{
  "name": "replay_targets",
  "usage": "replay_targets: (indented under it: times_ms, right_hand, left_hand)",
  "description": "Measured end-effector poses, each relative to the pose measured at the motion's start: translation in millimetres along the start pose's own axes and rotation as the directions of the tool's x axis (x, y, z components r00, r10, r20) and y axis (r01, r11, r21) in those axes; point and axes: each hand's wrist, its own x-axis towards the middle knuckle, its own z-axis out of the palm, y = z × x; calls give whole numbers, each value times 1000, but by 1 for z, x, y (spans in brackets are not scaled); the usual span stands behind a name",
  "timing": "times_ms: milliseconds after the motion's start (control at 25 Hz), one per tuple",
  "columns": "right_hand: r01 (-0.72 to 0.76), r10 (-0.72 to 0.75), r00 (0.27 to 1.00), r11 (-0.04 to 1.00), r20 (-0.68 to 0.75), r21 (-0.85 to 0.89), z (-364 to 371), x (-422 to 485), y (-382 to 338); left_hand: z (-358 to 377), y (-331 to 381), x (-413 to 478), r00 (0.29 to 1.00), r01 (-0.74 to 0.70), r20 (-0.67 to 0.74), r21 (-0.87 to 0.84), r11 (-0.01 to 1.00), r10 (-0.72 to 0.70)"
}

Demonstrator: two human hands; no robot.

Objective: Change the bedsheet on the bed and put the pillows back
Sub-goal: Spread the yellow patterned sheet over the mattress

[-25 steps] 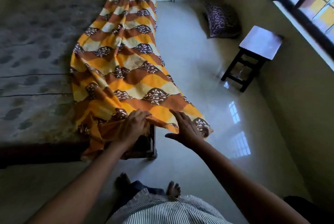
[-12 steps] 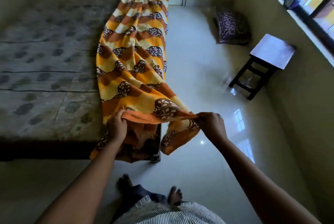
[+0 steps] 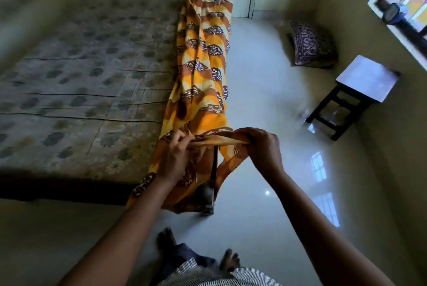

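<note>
The bedsheet [image 3: 203, 61] is a long cloth printed in wavy bands of orange, yellow, brown and cream, with dark leaf-like motifs edged in white. It is gathered into a narrow, rumpled strip that runs away from both hands along the right edge of the bed [image 3: 80, 78], up to its far end. The left hand [image 3: 173, 154] pinches the near end of the sheet with curled fingers, and the right hand [image 3: 261, 147], just to its right, is closed around the same end. The cloth between them is drawn into a taut, twisted band. Below the hands the rest of the sheet hangs in loose folds over the bed's near corner towards the floor [image 3: 265, 101]. The bare mattress, grey with dark blotches, spreads out to the left of the left hand.
</note>
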Motion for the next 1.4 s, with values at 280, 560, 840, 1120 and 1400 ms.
replay_targets:
  times_ms: [280,560,840,1120,1400]
  right_hand:
    - [-175,176,984,984,29,-15,-15,-15,35]
    - [-29,31,889,1000,456,-11,23,-24,-16]
    - [92,-94,996,991,12,98,-12,-7,-37]
    - [-222,270,930,953,249,-204,-2,-8,-12]
    - [-16,20,980,1000,198,-24,62,3,-91]
  left_hand:
    - [-7,-20,18,709,679,68,-337,652,-702]
    - [-39,52,9,973,-3,227,-156,988,39]
    - [-19,-14,-14,954,301,18,-105,948,-301]
    - [-43,-30,14,782,610,97,-323,724,-615]
    - [-71,-5,55,976,-132,149,-162,978,156]
